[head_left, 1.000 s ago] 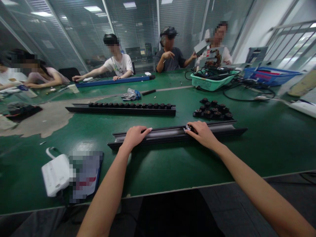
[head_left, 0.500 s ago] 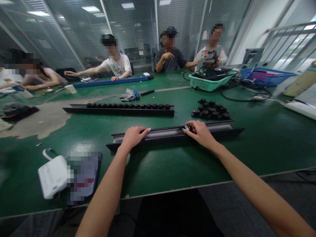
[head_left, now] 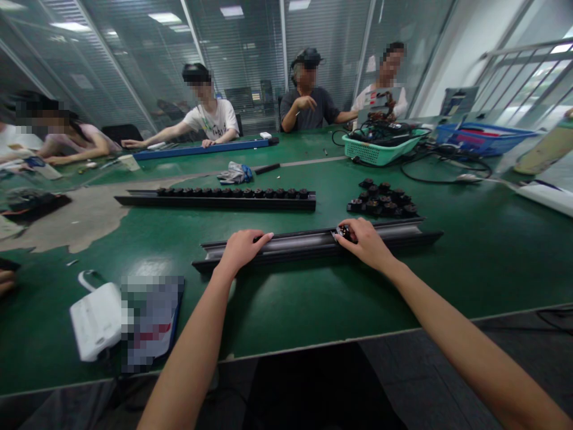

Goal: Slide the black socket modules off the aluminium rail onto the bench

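A long black channel rail (head_left: 299, 243) with a grey inner trough lies across the table in front of me. My left hand (head_left: 242, 248) is closed on its left part, thumb and fingers over the two walls. Right of the rail's middle, my right hand (head_left: 369, 242) pinches a small black part with shiny metal (head_left: 342, 232) at the trough; whether it touches the bottom is hidden. Just behind lies a pile of similar small black parts (head_left: 382, 199). Farther back on the left, a second black rail (head_left: 215, 202) holds a row of such parts.
A white adapter box (head_left: 98, 321) and a flat packet (head_left: 156, 322) lie at the front left. Behind are a crumpled glove (head_left: 235, 172), a green basket (head_left: 380, 148) of cables and a blue basket (head_left: 486, 140). Several people sit across the table; another person's hand (head_left: 6, 282) shows at the left edge.
Another person's hand has come in at the left edge. My hands stay almost in place; the small part in my right hand has shifted very slightly.
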Tool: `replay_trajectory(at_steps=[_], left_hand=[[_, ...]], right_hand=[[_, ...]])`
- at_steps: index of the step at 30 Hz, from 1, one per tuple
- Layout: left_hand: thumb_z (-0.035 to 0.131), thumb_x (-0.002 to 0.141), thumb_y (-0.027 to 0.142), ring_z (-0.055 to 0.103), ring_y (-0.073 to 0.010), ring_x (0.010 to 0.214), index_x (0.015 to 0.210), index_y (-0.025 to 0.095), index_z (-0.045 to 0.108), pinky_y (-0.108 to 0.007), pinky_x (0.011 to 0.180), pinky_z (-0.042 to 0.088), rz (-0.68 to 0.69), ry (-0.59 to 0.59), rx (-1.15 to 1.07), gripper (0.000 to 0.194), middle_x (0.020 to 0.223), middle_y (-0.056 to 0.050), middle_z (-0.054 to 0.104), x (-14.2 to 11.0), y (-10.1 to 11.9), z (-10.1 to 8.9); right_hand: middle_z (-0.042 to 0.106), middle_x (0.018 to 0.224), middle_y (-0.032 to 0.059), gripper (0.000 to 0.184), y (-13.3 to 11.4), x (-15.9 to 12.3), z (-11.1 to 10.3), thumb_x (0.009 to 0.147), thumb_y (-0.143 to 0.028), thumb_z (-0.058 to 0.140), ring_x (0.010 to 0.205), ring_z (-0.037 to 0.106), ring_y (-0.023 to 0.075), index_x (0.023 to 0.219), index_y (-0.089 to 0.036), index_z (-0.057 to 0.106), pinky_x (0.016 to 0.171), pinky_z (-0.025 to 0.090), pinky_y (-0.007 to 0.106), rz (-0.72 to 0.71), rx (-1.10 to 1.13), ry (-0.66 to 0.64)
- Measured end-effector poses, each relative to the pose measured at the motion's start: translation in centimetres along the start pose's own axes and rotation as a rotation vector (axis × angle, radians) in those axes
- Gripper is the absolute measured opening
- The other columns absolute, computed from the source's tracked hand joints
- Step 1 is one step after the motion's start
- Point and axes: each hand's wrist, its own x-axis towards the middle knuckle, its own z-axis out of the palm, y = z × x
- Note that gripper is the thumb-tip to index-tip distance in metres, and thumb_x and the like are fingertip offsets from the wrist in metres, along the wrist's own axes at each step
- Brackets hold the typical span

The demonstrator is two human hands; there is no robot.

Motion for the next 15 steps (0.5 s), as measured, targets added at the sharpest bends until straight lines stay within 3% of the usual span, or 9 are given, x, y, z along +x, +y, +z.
replay_trajectory(at_steps=[15], left_hand=[[0.03, 0.099, 0.063, 0.067, -0.0254, 0.087, 0.099, 0.023, 0.077, -0.03, 0.07, 0.041, 0.0, 0.004, 0.018, 0.062, 0.095, -0.009, 0.076, 0.17, -0.27, 0.35]], right_hand=[[0.059, 0.08, 0.0061, 0.025, 0.6, -0.11, 0.0, 0.091, -0.042, 0.053, 0.081, 0.054, 0.0253, 0.101, -0.02, 0.06, 0.079, 0.037, 0.038, 0.051, -0.068, 0.075]])
